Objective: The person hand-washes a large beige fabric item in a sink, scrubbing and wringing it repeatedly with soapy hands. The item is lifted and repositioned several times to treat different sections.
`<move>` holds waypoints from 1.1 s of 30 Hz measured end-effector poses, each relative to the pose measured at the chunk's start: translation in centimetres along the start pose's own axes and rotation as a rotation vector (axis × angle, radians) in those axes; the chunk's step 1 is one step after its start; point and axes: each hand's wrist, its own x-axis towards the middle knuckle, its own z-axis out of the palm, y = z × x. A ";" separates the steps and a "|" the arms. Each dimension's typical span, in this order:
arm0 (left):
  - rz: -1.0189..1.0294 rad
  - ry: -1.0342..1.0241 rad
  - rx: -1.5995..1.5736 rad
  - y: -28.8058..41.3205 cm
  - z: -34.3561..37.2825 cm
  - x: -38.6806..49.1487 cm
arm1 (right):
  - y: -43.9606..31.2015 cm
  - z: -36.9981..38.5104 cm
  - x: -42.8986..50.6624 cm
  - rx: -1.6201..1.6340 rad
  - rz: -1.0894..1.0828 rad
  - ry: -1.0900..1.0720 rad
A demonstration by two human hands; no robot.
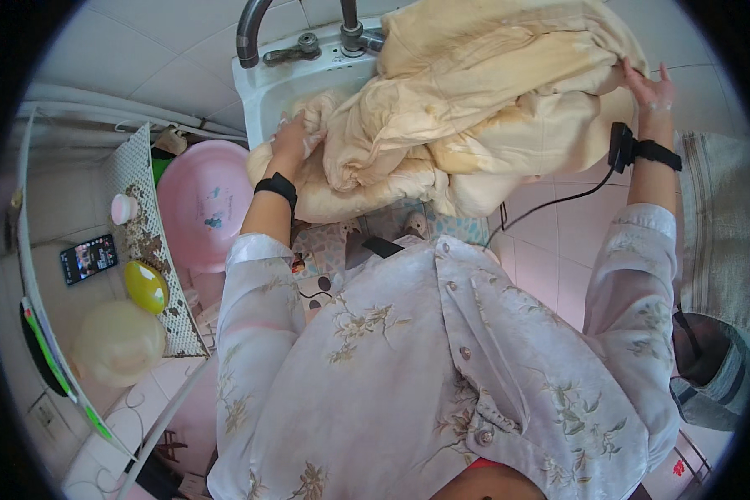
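A large cream padded cloth (450, 119), perhaps a quilt, lies heaped over the white washbasin (269, 100) and hangs past its front and right side. Yellowish-brown stains mark its folds. My left hand (295, 140), with white suds on it, grips a bunched part at the basin's left side. At the far right edge of the cloth, my right hand (650, 90) has hold of a fold, with one finger raised away from it. Suds show on that hand too. Most of the bowl is hidden under the cloth.
Behind the basin stand a dark curved faucet (250, 31) and a lever handle (292, 51). To the left are a pink plastic basin (203, 206) and a rusty perforated shelf (178, 312). A phone (89, 259) lies beyond it. A striped cloth (719, 219) hangs at right.
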 end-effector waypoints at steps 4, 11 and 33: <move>0.210 -0.066 -0.292 0.9 -0.1 1.2 | 3.5 -0.4 -1.5 -0.481 -0.180 0.018; -0.330 -0.446 -1.281 2.2 3.9 4.2 | 9.7 2.3 -9.3 -1.361 -1.264 -0.216; -0.022 0.477 -0.829 7.3 -10.8 -7.2 | 16.4 -2.2 -6.2 -1.675 -0.479 -0.351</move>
